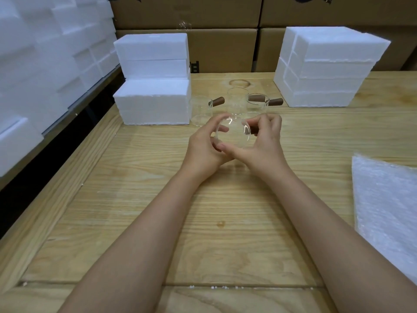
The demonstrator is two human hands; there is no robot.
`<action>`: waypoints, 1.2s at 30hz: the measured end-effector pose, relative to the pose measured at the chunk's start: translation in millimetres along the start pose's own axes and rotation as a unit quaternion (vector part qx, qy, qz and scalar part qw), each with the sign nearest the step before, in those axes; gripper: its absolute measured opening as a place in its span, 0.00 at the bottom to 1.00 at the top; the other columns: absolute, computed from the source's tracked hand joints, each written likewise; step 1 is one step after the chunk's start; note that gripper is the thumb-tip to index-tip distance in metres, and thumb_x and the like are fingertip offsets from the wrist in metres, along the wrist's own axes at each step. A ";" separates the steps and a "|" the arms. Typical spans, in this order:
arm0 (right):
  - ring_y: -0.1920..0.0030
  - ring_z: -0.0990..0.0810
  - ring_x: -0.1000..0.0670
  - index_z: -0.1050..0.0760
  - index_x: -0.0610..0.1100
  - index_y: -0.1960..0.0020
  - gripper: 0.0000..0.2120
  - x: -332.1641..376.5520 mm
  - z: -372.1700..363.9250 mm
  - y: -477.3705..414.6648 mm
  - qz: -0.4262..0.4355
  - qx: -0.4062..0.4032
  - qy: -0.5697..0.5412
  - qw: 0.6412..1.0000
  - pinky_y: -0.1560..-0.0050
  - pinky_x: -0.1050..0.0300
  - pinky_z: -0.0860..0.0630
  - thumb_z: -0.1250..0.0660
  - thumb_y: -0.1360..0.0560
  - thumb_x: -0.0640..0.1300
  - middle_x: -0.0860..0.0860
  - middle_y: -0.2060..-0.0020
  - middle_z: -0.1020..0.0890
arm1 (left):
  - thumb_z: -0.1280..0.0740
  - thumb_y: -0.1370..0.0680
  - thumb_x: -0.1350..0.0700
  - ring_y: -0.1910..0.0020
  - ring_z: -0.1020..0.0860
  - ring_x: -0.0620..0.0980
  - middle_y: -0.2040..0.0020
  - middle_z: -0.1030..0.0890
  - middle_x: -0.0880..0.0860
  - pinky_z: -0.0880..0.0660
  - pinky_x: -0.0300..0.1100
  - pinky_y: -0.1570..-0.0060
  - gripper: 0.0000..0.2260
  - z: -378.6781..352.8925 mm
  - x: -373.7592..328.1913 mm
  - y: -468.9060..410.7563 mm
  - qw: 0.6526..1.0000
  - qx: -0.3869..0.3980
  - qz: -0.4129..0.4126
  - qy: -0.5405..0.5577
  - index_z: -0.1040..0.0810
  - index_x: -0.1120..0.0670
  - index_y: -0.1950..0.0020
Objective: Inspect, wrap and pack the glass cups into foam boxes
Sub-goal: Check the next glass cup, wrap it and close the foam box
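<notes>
A clear glass cup [234,134] is tipped on its side above the wooden table [144,177], held between both hands. My left hand [204,147] curls round its left side, thumb near the rim. My right hand [261,143] grips the right side, fingers curled over its brown wooden handle. Three more glass cups stand behind: one [200,111] with a brown handle at the left, one [235,100] in the middle, one [257,105] with a handle at the right.
White foam boxes are stacked at the back left [153,86] and back right [325,66]. A sheet of bubble wrap [388,211] lies at the table's right edge. More foam pieces [45,64] fill shelves on the left. Cardboard cartons [221,48] line the back.
</notes>
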State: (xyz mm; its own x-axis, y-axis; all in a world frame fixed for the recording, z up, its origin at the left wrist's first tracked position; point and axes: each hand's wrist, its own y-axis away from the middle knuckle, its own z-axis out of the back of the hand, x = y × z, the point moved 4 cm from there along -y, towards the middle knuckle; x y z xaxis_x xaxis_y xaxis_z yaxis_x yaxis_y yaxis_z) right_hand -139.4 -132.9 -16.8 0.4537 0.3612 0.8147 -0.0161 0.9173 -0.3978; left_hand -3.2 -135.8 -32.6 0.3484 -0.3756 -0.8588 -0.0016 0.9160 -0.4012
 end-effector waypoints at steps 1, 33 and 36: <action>0.43 0.30 0.52 0.34 0.47 0.49 0.31 1.1 -1.9 1.0 -0.010 -0.012 0.014 1.000 0.40 0.64 0.32 0.20 0.41 0.55 0.53 0.46 0.38 | 0.21 0.37 0.60 0.67 0.27 0.37 0.50 0.22 0.44 0.30 0.26 0.61 0.33 -0.3 -1.7 0.3 1.000 -0.005 -0.015 -0.018 0.26 0.44 0.35; 0.42 0.36 0.50 0.32 0.42 0.45 0.32 5.0 -9.8 4.2 -0.018 -0.041 0.026 0.999 0.44 0.69 0.38 0.20 0.40 0.53 0.54 0.43 0.40 | 0.22 0.35 0.61 0.62 0.21 0.33 0.46 0.20 0.47 0.29 0.25 0.60 0.31 -0.4 4.8 -2.8 0.999 0.021 0.024 0.033 0.26 0.41 0.37; 0.43 0.35 0.49 0.31 0.42 0.47 0.32 5.9 -9.7 5.6 -0.022 -0.071 0.026 0.997 0.40 0.61 0.36 0.21 0.40 0.56 0.53 0.44 0.38 | 0.22 0.36 0.62 0.61 0.22 0.33 0.47 0.20 0.46 0.26 0.27 0.58 0.31 -0.7 2.4 -2.2 0.999 0.021 0.017 0.030 0.26 0.40 0.38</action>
State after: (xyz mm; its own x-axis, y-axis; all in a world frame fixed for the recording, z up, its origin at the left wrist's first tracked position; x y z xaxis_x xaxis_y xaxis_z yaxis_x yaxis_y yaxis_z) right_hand -128.2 -127.3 -18.4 0.4961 0.3094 0.8113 0.1290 0.8977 -0.4213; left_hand -3.0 -138.9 -34.0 0.2929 -0.3507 -0.8895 0.0266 0.9329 -0.3591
